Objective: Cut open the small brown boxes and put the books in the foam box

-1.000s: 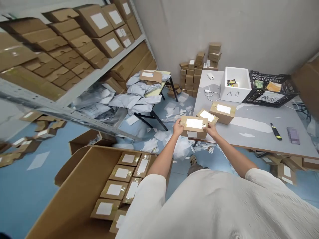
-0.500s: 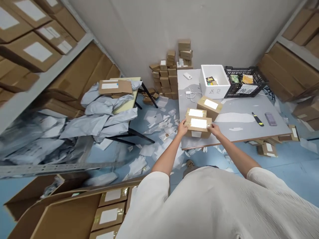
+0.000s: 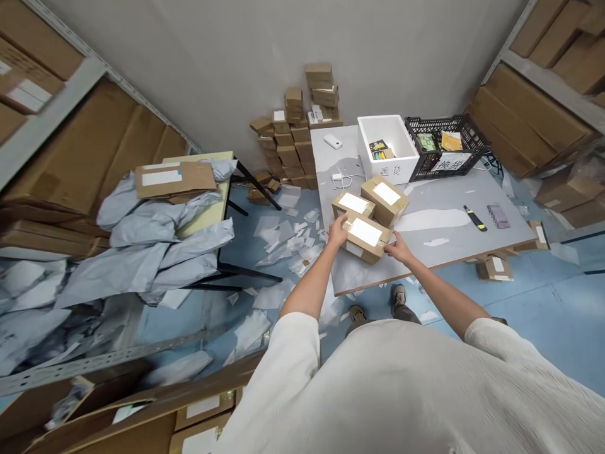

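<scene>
Between my two hands is a small brown cardboard box [image 3: 363, 237] with a white label on its top, at the near left part of the grey table [image 3: 439, 249]. My left hand [image 3: 337, 231] grips its left end. At the right end, the fingers of my right hand [image 3: 399, 248] are closed on the box's edge. Just behind it sits a second labelled carton [image 3: 352, 203], and a third taped carton [image 3: 385, 200] stands to the right of that one. Whether the held box rests fully on the tabletop cannot be made out.
A white foam bin [image 3: 387, 146] and a black plastic crate [image 3: 447, 148] stand at the table's back. A black-and-yellow cutter [image 3: 474, 218] lies at right. Grey mailing bags [image 3: 146, 221] cover a side table at left. Paper scraps [image 3: 283, 233] litter the floor; cartons [image 3: 288, 154] are stacked by the wall.
The held box has turned, its right end now nearer to me, and both hands have moved with it. The view has shifted, bringing both shoes into sight.
</scene>
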### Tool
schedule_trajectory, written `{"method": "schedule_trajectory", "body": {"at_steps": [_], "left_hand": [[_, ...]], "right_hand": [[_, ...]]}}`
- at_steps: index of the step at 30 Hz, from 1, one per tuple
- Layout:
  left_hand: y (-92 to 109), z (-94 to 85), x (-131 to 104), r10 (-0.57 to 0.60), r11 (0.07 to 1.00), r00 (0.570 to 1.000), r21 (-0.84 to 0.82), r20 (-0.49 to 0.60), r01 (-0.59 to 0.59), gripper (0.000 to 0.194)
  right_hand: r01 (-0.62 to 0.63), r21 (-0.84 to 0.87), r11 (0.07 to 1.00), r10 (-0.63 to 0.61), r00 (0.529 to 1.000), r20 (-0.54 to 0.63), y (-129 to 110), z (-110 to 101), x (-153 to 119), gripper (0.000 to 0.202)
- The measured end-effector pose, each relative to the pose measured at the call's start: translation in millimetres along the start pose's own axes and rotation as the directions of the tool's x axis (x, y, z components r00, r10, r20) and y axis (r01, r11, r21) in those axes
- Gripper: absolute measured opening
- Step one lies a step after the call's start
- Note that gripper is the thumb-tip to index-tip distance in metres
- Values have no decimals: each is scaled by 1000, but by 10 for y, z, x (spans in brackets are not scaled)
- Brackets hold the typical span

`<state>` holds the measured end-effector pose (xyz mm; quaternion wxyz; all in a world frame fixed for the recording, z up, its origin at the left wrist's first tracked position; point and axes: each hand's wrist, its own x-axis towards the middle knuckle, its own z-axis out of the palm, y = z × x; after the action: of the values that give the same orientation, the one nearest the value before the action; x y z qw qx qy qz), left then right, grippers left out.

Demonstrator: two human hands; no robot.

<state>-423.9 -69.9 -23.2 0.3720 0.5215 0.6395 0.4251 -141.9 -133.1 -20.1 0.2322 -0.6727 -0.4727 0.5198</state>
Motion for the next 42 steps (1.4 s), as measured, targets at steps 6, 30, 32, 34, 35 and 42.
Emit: {"method": "schedule_trajectory", "body": {"at_steps": [6, 30, 32, 34, 35, 42], "left_hand": [[78, 20, 152, -93, 994, 993, 53, -69, 97, 45], [-136, -186, -852, -401, 766, 893, 459, -206, 450, 103], [-186, -353, -860, -448, 749, 876, 459, -179, 478, 104], [-262, -499, -872, -465, 759, 873, 440, -150, 480, 101], [-308, -558, -876, -466, 766, 872, 426, -146, 481, 99], [-652, -603, -830, -407, 901, 909, 125, -88, 415, 73]], "right_hand": [[177, -268, 947, -160, 984, 84, -83, -192, 311, 60], [594, -230, 771, -382, 720, 579, -5, 690, 546, 60], [523, -299, 798, -291, 769, 569, 54, 803, 549, 71], [463, -318, 827, -226, 792, 566, 112, 907, 539, 85], [455, -298, 839, -226, 790, 570, 134, 954, 531, 89], [474, -241, 847, -342, 833, 435, 35, 1025, 569, 81]]}}
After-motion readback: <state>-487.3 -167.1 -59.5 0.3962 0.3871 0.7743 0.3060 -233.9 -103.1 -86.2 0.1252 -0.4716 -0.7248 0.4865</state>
